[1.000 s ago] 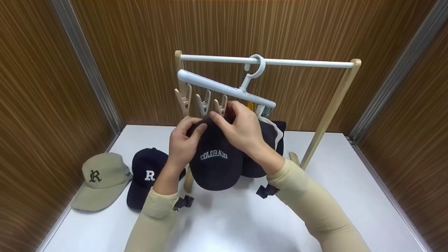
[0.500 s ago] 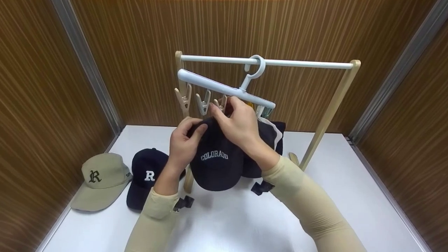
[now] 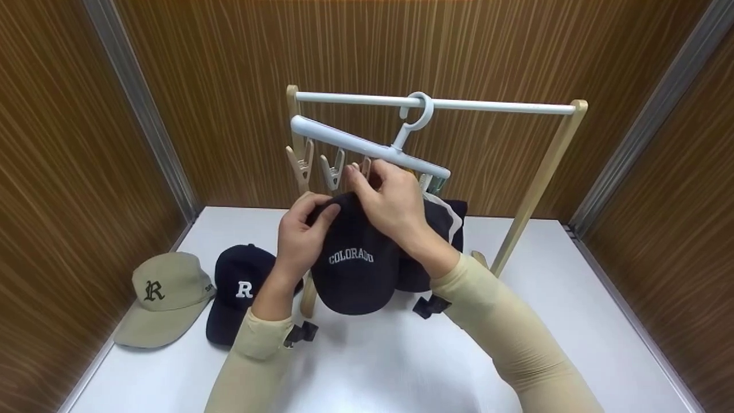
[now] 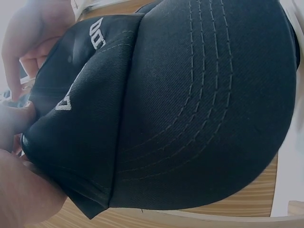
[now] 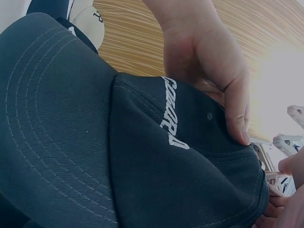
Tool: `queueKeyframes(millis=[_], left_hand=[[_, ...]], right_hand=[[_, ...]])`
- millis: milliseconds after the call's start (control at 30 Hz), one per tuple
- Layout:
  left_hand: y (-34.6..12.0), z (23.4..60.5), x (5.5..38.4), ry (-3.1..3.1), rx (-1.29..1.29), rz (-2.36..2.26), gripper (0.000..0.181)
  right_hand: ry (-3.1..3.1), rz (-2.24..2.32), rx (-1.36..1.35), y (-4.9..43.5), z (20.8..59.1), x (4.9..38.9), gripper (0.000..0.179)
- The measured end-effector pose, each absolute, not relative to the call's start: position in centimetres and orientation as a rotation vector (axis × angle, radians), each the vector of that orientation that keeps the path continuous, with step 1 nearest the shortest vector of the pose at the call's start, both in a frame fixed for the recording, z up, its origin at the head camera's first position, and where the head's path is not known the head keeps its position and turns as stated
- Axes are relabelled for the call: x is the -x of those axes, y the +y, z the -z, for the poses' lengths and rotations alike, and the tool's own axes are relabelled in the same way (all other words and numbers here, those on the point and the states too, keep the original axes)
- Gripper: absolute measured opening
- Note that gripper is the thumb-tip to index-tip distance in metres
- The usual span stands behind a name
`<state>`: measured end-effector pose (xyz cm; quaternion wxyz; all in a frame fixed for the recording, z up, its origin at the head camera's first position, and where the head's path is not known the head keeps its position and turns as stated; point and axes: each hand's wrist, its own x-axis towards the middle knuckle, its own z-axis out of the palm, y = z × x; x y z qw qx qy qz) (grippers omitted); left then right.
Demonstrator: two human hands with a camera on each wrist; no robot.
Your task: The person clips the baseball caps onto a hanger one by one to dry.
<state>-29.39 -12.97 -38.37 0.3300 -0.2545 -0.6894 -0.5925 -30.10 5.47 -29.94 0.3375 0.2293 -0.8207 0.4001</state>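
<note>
A black baseball cap (image 3: 354,289) lettered COLORADO hangs brim-down below a pale blue clip hanger (image 3: 344,137). My left hand (image 3: 301,238) pinches the left side of its crown between thumb and fingers, with the thumb on the outside in the right wrist view. Just above the crown, my right hand (image 3: 395,201) pinches the handles of a beige clothespin (image 3: 367,166). My fingers hide most of that pin in the head view, and I cannot tell whether its tips touch the cap. Behind the right hand, another dark cap (image 3: 414,275) hangs from the hanger.
The hanger hooks over the white bar of a wooden rack (image 3: 493,106) and tilts down to the right. Two other clothespins, one beige (image 3: 302,163) and one grey (image 3: 332,170), hang left. A khaki cap (image 3: 169,292) and a navy cap (image 3: 243,287) lie on the white table (image 3: 367,367).
My right hand has shifted up slightly from the cap's crown and its thumb now lies on the clothespin's handle. My left hand and the cap stay nearly still.
</note>
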Motion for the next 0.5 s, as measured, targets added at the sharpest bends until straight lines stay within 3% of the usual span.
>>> queueKeyframes(millis=[500], left_hand=[[-12.6, 38.4, 29.3, -1.772, 0.691, 1.584, 0.005]], right_hand=[[-2.099, -1.296, -0.703, 6.6, 29.2, 30.2, 0.039]])
